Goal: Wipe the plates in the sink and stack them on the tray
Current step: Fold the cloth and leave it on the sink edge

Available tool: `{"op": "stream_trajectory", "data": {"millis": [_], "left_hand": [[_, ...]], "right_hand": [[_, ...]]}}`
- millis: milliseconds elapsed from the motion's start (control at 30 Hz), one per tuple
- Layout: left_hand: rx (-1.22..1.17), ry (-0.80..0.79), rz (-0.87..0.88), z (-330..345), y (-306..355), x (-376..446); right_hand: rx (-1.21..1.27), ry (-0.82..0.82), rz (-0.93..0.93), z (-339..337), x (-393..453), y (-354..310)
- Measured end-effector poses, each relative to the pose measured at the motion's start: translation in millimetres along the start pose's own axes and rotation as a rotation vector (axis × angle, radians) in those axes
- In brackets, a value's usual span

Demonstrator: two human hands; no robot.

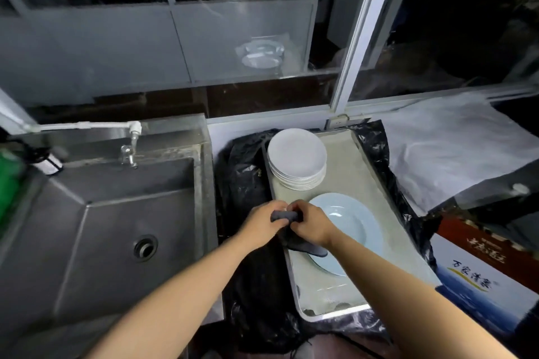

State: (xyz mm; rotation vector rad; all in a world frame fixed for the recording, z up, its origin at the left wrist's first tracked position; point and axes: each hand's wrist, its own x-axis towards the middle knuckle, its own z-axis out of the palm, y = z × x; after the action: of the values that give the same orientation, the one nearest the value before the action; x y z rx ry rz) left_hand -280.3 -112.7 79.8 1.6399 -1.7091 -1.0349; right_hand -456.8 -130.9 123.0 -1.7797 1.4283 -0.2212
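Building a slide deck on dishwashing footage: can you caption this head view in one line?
Both hands, left and right, grip a dark cloth above a blue plate on the tray, beside stacked white plates.

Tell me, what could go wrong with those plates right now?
The stack of white plates sits right at the tray's left edge, so a bump could tip it off. Both hands, left and right, hold the dark cloth over the light blue plate, and a trailing end could drag or smear it. The tray rests on crinkled black plastic, so it might wobble.
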Motion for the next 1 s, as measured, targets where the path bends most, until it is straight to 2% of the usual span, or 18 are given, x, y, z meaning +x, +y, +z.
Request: {"op": "stream_trajectory", "data": {"millis": [100, 200, 500, 600, 700, 833, 1000], "left_hand": [[0.017, 0.001, -0.062, -36, -20, -22], [0.132, 0.039, -0.029, -65, -36, -40], [0.279, 0.126, 0.025, -140, -71, -87], [0.335, 0.158, 0.007, -165, -90, -100], [0.342, 0.186, -0.01, -188, -109, -109], [0.322, 0.157, -0.031, -209, -116, -112], [0.316, 0.141, -0.036, -223, -122, -111]], "right_hand": [[-0.06, -0.04, -0.047, 31, 10, -28], [-0.158, -0.033, -0.082, 64, 19, -51], [-0.366, 0.138, -0.032, 148, 36, -95], [-0.286, 0.141, -0.013, 163, 40, -101], [-0.176, 0.072, -0.026, 181, 43, -108], [-0.038, 0.01, -0.041, 200, 47, -117], [-0.03, -0.07, -0.09, 222, 51, -128]]}}
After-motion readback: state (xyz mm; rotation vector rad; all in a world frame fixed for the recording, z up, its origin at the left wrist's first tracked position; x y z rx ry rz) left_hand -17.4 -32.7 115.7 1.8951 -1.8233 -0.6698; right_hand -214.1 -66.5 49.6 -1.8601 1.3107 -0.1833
